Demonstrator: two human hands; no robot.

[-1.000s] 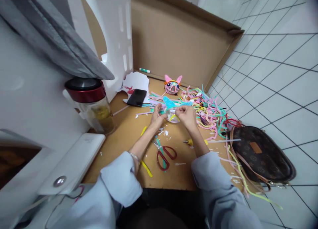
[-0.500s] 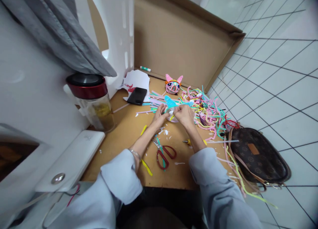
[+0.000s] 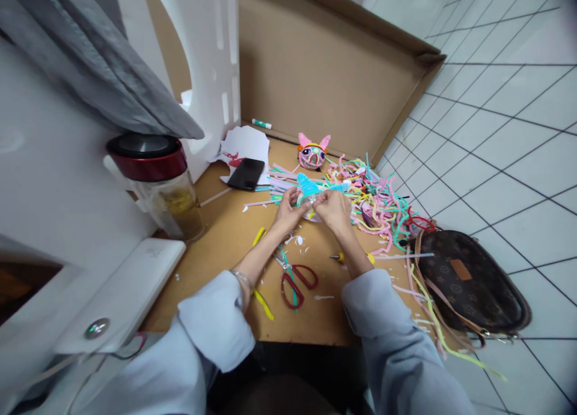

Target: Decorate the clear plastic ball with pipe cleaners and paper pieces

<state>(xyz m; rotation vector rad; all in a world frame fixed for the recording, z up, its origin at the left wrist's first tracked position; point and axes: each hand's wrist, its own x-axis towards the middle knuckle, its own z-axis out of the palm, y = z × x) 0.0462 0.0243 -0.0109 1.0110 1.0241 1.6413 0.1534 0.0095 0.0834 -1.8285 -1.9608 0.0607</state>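
Note:
Both hands meet over a small round craft piece (image 3: pixel 308 188) with two blue fuzzy ears and a pale, clear-looking body. My left hand (image 3: pixel 288 212) grips its left side, thumb toward the middle. On the right side, my right hand (image 3: pixel 332 208) has its fingers pinched together at the front of the piece; anything small between them is too tiny to make out. Behind stands a finished-looking pink-eared figure (image 3: pixel 312 153). Scissors with red handles (image 3: pixel 297 283) lie nearer, beside a yellow fuzzy stem (image 3: pixel 262 304). A yellow tool (image 3: pixel 339 257) lies by my right forearm.
Tangled coloured stems (image 3: pixel 383 208) heap at the right, near a brown patterned bag (image 3: pixel 471 283). At left are a lidded glass bottle (image 3: pixel 169 199), a white device (image 3: pixel 130 289), a black phone (image 3: pixel 246 174) and white paper (image 3: pixel 247 143). Cardboard (image 3: pixel 324 72) stands behind.
My right hand has lowered slightly and its fingers have shifted at the front of the blue-eared piece. My left hand keeps its hold. The view has moved slightly.

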